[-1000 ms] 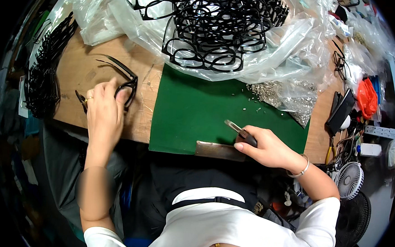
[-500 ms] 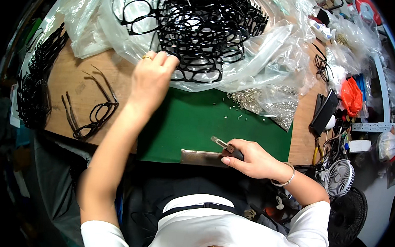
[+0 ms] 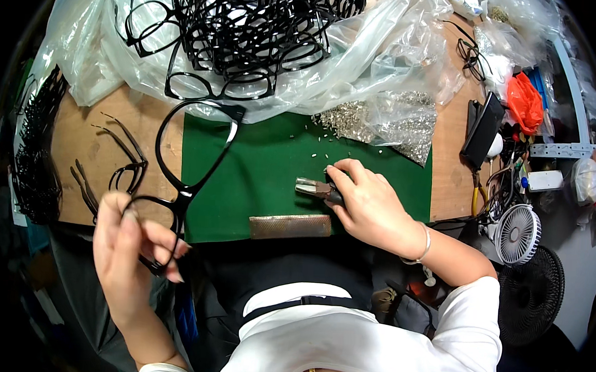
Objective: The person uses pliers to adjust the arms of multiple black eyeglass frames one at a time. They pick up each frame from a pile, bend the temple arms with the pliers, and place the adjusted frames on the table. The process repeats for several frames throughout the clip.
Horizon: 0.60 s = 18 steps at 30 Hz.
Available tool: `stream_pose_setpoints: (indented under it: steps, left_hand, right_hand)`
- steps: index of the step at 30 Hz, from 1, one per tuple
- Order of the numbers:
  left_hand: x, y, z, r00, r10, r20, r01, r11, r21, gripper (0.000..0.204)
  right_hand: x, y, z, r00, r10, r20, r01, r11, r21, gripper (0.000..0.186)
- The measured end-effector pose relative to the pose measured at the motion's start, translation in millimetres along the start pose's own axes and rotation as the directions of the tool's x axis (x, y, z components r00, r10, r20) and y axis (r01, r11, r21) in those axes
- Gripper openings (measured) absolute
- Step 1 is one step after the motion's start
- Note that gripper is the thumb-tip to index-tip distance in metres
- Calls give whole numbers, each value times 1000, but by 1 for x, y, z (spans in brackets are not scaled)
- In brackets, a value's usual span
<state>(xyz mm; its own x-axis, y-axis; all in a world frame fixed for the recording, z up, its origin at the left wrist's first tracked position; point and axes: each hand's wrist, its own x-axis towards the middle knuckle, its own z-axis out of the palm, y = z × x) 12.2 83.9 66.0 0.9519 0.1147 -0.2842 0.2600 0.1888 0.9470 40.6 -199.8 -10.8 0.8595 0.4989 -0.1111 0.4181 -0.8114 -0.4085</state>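
My left hand [image 3: 137,244] pinches a black eyeglass front [image 3: 188,191] by its lower rim, raised at the left of the green mat [image 3: 245,155]. My right hand [image 3: 365,200] is closed on pliers [image 3: 308,186], its forefinger near small metal pins scattered below a clear bag of metal bits [image 3: 410,142]. A textured metal strip [image 3: 289,226] lies along the mat's front edge. Other glasses with temples [image 3: 132,169] lie on the wooden tabletop [image 3: 76,138] beside the mat, partly behind my left hand.
A heap of black frames [image 3: 239,25] lies on crumpled plastic [image 3: 361,53] at the back. More dark frames [image 3: 37,149] line the left side. A black phone-like object [image 3: 486,129], red bag [image 3: 525,104], white fan [image 3: 517,233] and black fan [image 3: 533,303] crowd the right.
My left hand left the glasses on the wood, reached to the heap and came back lower holding a frame front. My right hand, with the pliers, moved up toward the scattered pins.
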Motion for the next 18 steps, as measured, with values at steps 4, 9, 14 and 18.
stream_pose_setpoints:
  steps: [4,9,14,18]
  left_hand:
    - [-20,-37,14,993,28,117,-22,999,-47,40]
    - [-18,-72,42,979,117,164,-115,993,-21,75]
    - [-20,-75,38,927,172,334,-146,984,-102,85]
    - [-18,-74,42,934,153,323,-121,986,-117,86]
  right_hand:
    - [14,11,-12,991,82,-110,-70,991,112,28]
    - [37,26,10,976,199,-90,-181,967,179,14]
    - [43,26,19,961,227,-159,-203,967,153,13]
    - [46,20,23,962,211,-173,-208,977,37,15]
